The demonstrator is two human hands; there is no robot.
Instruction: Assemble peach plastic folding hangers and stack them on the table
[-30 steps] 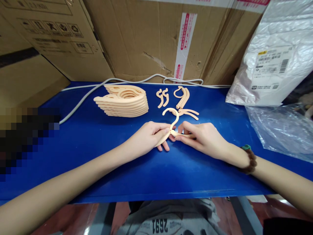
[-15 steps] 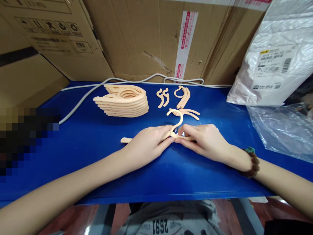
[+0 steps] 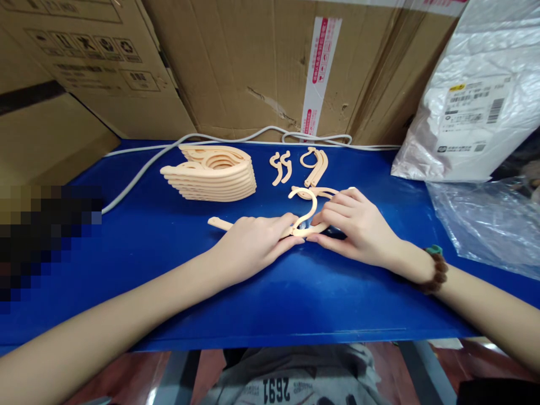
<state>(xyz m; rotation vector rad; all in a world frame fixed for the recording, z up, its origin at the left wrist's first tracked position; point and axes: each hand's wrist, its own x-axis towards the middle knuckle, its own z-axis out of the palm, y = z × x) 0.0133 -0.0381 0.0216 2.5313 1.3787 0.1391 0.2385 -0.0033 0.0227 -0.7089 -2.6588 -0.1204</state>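
Observation:
A peach plastic hanger (image 3: pixel 304 216), made of a hook and two folding arms, lies on the blue table (image 3: pixel 169 270) between my hands. My left hand (image 3: pixel 253 243) presses down over its left arm, whose tip (image 3: pixel 217 223) sticks out to the left. My right hand (image 3: pixel 353 225) pinches the right arm beside the hook. Behind them lie a stack of folded hangers (image 3: pixel 213 174), a pair of loose hooks (image 3: pixel 281 165) and a few loose arm pieces (image 3: pixel 315 164).
Cardboard boxes (image 3: pixel 261 62) wall off the back of the table. A white cable (image 3: pixel 147 166) runs along the back edge. A white plastic bag with labels (image 3: pixel 464 107) and clear plastic film (image 3: pixel 485 225) sit at the right. A blurred patch covers the left edge.
The hanger's left arm has swung out to the left and now lies flat. My left hand has flattened over it, and my right hand has moved slightly back along the right arm.

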